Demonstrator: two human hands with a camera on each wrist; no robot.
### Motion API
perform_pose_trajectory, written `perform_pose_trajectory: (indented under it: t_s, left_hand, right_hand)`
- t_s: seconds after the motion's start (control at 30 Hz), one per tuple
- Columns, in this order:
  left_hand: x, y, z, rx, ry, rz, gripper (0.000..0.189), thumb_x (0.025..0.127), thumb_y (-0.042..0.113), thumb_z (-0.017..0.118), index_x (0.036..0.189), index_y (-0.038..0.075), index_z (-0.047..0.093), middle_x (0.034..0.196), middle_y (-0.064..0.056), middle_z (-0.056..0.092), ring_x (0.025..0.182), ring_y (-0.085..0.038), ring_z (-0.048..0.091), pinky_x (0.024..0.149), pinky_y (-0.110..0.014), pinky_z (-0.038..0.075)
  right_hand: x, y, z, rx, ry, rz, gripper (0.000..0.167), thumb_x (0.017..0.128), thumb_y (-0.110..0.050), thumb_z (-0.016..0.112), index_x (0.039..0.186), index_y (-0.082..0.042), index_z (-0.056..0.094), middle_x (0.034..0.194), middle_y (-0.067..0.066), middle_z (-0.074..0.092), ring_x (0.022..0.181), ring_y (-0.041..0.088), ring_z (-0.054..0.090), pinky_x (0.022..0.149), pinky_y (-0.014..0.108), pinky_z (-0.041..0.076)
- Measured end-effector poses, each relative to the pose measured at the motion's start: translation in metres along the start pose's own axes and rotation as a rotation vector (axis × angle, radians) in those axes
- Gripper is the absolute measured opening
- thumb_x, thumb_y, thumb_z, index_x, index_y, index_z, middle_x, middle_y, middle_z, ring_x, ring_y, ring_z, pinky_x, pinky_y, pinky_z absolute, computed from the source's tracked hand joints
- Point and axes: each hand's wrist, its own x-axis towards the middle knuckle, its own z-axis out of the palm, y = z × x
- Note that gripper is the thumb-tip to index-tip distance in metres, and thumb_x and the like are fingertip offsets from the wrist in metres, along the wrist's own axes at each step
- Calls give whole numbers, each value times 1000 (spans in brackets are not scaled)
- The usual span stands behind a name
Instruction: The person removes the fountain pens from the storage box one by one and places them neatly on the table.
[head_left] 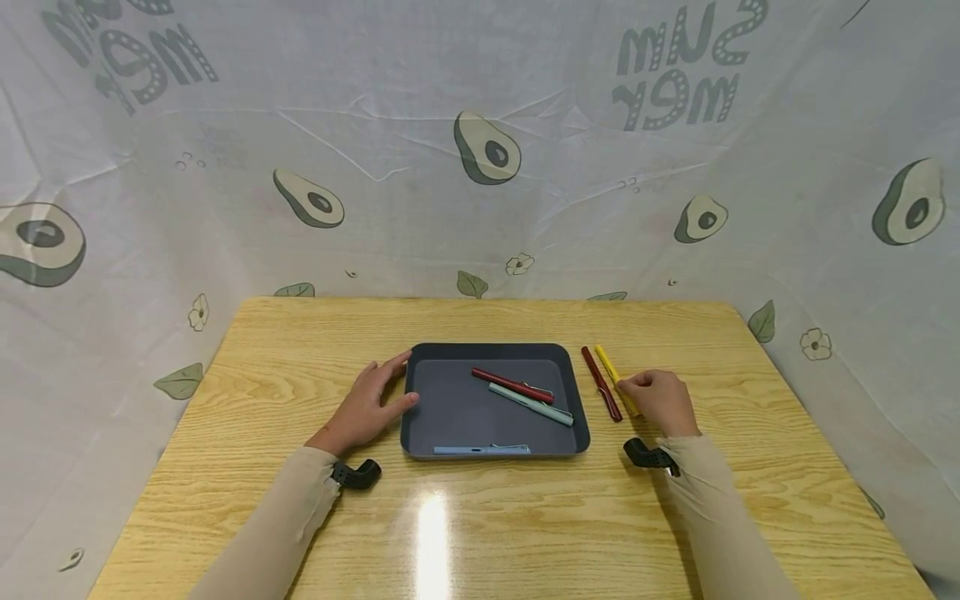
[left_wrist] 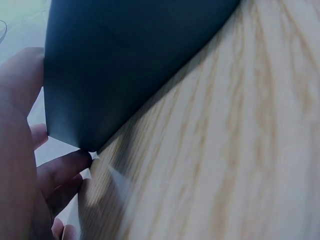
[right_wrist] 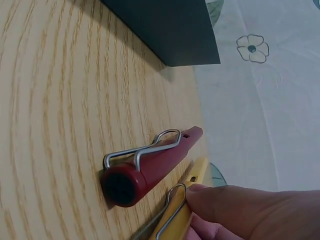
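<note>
A dark grey tray lies on the table with a red pen, a mint-green pen and a light blue pen in it. My left hand rests at the tray's left side, thumb and fingers spread along its edge. Right of the tray, my right hand pinches a yellow pen between thumb and fingers, near its metal clip. Beside it, a second red pen lies on the table, its clip up and its dark end towards the right wrist camera.
The wooden table reaches back to a white cloth printed with avocados, leaves and flowers. A black wrist strap sits on the left sleeve and another black strap on the right one.
</note>
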Motion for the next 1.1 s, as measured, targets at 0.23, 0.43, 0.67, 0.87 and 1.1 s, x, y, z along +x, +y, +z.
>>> perform_pose_trajectory:
  t_s: [0.23, 0.43, 0.67, 0.87, 1.1]
  left_hand:
    - [-1, 0, 1, 9, 5, 1, 76, 103, 41, 64, 165, 16, 29, 154, -16, 51, 145, -32, 45, 128, -56, 7]
    - [0, -1, 2, 1, 8, 7, 76, 102, 42, 64, 165, 16, 29, 154, -16, 51, 145, -32, 46, 128, -56, 7]
    - [-1, -2, 4, 3, 14, 4, 76, 103, 43, 64, 165, 20, 28, 155, -15, 51, 145, -31, 45, 129, -54, 6]
    - [-4, 0, 8, 9, 24, -3, 77, 102, 44, 64, 165, 19, 28, 154, -15, 51, 146, -32, 44, 128, -56, 8]
    - [-7, 2, 12, 18, 33, -18, 77, 102, 45, 64, 165, 20, 28, 154, -15, 52, 147, -32, 43, 128, -55, 8]
  right_hand:
    - [-2, -2, -1, -14, -14, -5, 37, 102, -30, 67, 110, 5, 76, 92, 14, 72, 76, 23, 58, 61, 30, 42]
    - [-2, 0, -2, -24, -21, -9, 40, 104, -31, 63, 110, 6, 76, 95, 17, 73, 76, 24, 61, 61, 30, 44]
    - [-3, 5, -3, -13, 4, -41, 40, 105, -31, 60, 114, 5, 74, 101, 19, 73, 81, 27, 64, 65, 33, 49]
    - [-12, 4, -6, 0, 58, -113, 33, 105, -27, 62, 116, 2, 71, 104, 20, 72, 86, 30, 66, 70, 42, 54]
    - [-21, -7, -6, -25, 128, -219, 28, 103, -25, 65, 114, 0, 72, 98, 14, 71, 79, 26, 65, 65, 37, 53]
